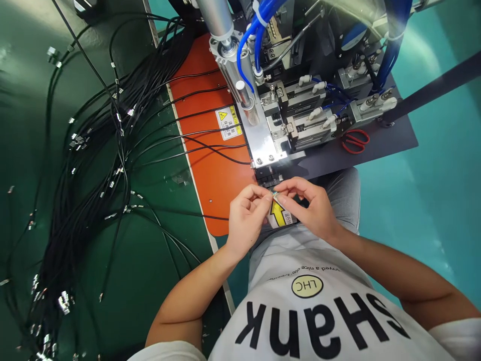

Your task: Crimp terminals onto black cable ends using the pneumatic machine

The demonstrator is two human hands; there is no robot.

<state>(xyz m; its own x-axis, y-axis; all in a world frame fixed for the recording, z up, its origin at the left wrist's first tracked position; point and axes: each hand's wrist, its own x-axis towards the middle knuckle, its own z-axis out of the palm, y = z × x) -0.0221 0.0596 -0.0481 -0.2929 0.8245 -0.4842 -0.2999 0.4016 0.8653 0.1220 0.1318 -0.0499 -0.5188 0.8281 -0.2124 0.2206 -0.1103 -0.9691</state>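
Observation:
My left hand (pixel 246 213) and my right hand (pixel 313 203) meet just in front of the machine's lower jaw (pixel 268 178). Both pinch a small metal connector (pixel 275 193) between thumb and fingertips, right at the machine's slot. A thin black cable (pixel 188 213) runs from the left hand out to the pile on the left. Beneath my hands lies a sticker with a yellow arrow (pixel 278 214). The connector's details are too small to make out.
A big tangle of black cables with metal ends (pixel 93 165) covers the green bench on the left. An orange mat (pixel 210 165) carries a yellow warning label (pixel 228 122). The pneumatic machine (pixel 293 105) with blue hoses stands behind. Red scissors (pixel 355 140) lie on its dark base.

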